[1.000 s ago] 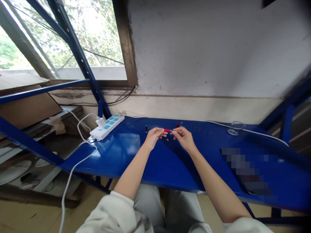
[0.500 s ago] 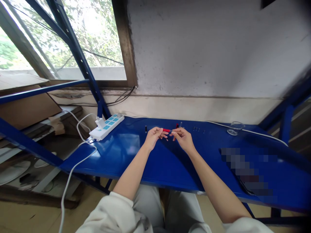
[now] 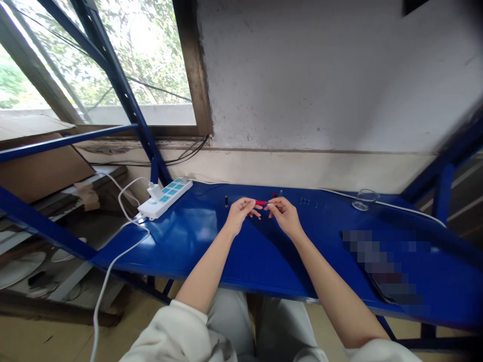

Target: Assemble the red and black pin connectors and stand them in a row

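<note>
Over the middle of the blue table my left hand [image 3: 239, 211] pinches one end of a slim red pen-like tube [image 3: 260, 203]. Facing it, my right hand [image 3: 282, 210] is closed at the tube's other end, where a thin shaft shows between the fingertips. Whether that shaft sits inside the tube or only meets it I cannot make out. Behind the right hand are a small red piece [image 3: 275, 195] and a clear piece [image 3: 280, 193]. A short black cylinder [image 3: 226, 201] stands left of my left hand.
A white power strip [image 3: 166, 198] with a plugged-in cable lies at the left. Several tiny pieces [image 3: 307, 201] are right of my hands. Further right stand a clear glass dish [image 3: 362, 201] and a dark, blurred-out flat object [image 3: 377, 271] near the front edge.
The red tube has shifted slightly right relative to my left fingers, and less of the thin shaft shows between it and my right hand. Both hands stay nearly in place.
</note>
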`<state>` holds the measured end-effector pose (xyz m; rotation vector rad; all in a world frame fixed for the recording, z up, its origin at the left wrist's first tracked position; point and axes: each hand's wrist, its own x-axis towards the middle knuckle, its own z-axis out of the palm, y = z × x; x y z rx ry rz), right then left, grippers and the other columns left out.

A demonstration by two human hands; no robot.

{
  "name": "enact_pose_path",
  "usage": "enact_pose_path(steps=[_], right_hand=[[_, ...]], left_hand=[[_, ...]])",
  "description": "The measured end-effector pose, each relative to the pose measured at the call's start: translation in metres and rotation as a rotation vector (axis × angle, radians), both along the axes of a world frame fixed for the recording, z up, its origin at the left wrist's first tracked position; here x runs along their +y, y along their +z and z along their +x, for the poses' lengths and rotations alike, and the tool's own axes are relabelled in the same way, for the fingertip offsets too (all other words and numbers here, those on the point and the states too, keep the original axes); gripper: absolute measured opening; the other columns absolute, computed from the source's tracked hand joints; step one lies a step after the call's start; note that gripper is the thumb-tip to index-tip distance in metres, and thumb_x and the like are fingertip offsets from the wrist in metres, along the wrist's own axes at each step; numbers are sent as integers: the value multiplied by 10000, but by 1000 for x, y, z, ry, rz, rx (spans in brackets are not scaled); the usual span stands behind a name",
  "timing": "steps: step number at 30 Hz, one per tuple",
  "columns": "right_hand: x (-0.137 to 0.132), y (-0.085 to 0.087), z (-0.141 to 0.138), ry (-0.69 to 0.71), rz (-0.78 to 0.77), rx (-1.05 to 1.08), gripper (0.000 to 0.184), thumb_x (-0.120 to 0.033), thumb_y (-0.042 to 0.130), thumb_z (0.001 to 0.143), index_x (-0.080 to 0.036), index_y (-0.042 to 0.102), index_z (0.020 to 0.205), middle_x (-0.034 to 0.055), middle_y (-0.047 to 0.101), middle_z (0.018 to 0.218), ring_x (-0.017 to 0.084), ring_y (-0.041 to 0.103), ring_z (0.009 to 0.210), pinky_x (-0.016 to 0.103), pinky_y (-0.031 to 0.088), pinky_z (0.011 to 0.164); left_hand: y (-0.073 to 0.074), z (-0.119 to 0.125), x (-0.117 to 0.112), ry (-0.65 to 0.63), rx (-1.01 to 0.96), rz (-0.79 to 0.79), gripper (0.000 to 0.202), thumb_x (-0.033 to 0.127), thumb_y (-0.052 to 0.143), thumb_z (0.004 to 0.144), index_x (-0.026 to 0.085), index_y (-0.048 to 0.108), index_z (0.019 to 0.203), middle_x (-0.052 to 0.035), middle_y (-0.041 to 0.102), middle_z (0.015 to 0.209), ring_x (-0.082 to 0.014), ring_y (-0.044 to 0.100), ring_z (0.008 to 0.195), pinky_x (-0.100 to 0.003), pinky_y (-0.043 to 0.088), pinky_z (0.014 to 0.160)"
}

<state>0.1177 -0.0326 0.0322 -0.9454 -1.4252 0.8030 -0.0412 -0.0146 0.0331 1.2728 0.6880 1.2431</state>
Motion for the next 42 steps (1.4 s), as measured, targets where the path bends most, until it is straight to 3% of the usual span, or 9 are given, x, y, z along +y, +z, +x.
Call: enact_pose_path(steps=[6, 14, 22, 26, 31, 36, 39, 42], right_hand=[[-2, 2, 4, -8, 25, -145, 244, -418, 557, 744, -218, 574, 882, 29, 638, 726, 137, 548, 537, 286, 431, 541], [-20, 33, 16, -74, 236, -541, 165, -338, 481, 814, -237, 587, 890, 42, 618, 744, 173, 567, 665, 291, 419, 625], [-23, 51, 17, -74, 198, -1055, 202, -237, 378, 869, -174, 555, 942, 75, 613, 861, 169, 566, 758, 263, 394, 644], [-22, 67, 14, -28, 204, -1310, 180, -204, 389, 867, -148, 559, 873, 69, 606, 795, 156, 561, 712, 244, 361, 595], [-30, 96, 8, -35, 351, -1559, 153, -173, 438, 838, -138, 577, 785, 88, 583, 804, 151, 536, 691, 248, 326, 565], [-31, 131, 32, -29, 325, -1561, 121, -131, 482, 790, -134, 576, 714, 77, 576, 750, 125, 503, 610, 246, 338, 552], [-26, 149, 70, -251, 234, -1335, 116, -183, 488, 790, -152, 570, 715, 50, 583, 695, 113, 488, 558, 241, 356, 531], [-16, 139, 103, -482, 123, -1056, 135, -299, 532, 764, -172, 574, 780, 23, 583, 629, 118, 500, 528, 243, 369, 507]], left_hand=[[-1, -2, 2, 4, 12, 17, 282, 376, 619, 718, 132, 554, 844, -84, 678, 770, -147, 623, 572, -242, 379, 542], [-1, 1, 3, -56, -36, 12, 251, 348, 628, 717, 130, 555, 820, -84, 674, 726, -159, 626, 586, -260, 395, 575], [-3, -1, 2, -50, 34, 65, 235, 332, 613, 736, 116, 549, 804, -59, 667, 678, -143, 622, 562, -243, 410, 567], [-4, -1, 3, -54, 1, 71, 236, 330, 628, 722, 116, 539, 768, -44, 654, 639, -136, 610, 537, -256, 440, 574], [-4, 7, 1, -107, -82, 50, 238, 331, 638, 709, 126, 521, 740, -24, 634, 600, -129, 592, 508, -261, 452, 552], [-2, 4, 4, -53, -126, 33, 224, 316, 638, 707, 128, 518, 728, -13, 623, 603, -104, 576, 505, -236, 450, 538], [-2, 1, 5, 52, -109, 44, 204, 303, 621, 721, 128, 518, 737, -7, 611, 614, -89, 571, 499, -221, 448, 543], [-6, 6, 5, 28, 67, 105, 197, 307, 591, 743, 129, 528, 799, -15, 605, 639, -106, 584, 510, -239, 456, 542]])
